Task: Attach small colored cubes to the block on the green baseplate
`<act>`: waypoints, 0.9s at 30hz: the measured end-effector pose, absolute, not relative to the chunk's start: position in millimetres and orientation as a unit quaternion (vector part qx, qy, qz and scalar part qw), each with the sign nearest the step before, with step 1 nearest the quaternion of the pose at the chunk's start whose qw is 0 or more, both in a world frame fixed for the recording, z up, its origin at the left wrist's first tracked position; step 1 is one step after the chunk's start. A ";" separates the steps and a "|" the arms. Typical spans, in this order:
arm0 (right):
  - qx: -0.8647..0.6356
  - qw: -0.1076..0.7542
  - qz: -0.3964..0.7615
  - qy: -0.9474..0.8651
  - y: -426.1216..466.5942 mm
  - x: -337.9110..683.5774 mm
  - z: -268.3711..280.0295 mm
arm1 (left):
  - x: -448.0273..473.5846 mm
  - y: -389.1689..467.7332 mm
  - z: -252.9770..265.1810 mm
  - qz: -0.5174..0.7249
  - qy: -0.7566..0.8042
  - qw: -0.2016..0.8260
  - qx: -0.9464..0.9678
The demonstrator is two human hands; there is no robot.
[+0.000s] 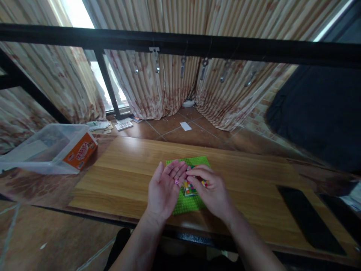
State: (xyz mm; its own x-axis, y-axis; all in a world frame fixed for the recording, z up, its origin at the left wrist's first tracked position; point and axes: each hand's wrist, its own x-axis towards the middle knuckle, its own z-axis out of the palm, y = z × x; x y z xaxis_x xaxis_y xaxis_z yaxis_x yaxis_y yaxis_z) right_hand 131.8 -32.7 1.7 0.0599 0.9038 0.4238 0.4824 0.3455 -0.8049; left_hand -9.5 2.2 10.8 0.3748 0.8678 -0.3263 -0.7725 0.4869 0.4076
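Note:
My left hand [165,192] is turned palm up and open, its fingers stretched out over the left side of a green studded baseplate [193,205]. A tiny pink toy brick [176,182] lies on it near the base of the fingers. My right hand [211,188] is pinched closed beside the left fingertips; whatever lies between its thumb and finger is too small to make out. Partly hidden under both hands, a patch of many-coloured small bricks [189,188] covers the middle of the baseplate.
The baseplate lies on a wooden tabletop [118,173]. A clear plastic bin [50,146] with an orange label stands at the left. A flat black panel [308,218] lies at the right. Behind, a black metal bar [180,45] with hanging clips crosses before curtains.

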 end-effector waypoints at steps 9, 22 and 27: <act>-0.570 0.417 0.177 -0.685 -43.1 106.2 3.0 | -6.8 -7.6 14.4 0.493 0.212 0.817 0.213; -0.602 0.525 0.179 -0.574 -73.1 132.9 3.4 | -33.2 -18.5 6.7 0.516 0.327 0.743 0.274; -0.631 0.556 0.126 -0.525 -91.3 146.2 -7.0 | -53.8 -26.9 -4.1 0.529 0.392 0.711 0.248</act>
State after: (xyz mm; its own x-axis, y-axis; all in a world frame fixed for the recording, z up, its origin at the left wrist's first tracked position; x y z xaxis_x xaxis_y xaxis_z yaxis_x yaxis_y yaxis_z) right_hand 146.2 -91.3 -7.0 0.4160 0.8039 0.4251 0.5230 0.1709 -0.8350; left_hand -53.8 -26.9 -4.1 0.1336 0.9462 -0.2947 -0.5565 0.3177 0.7677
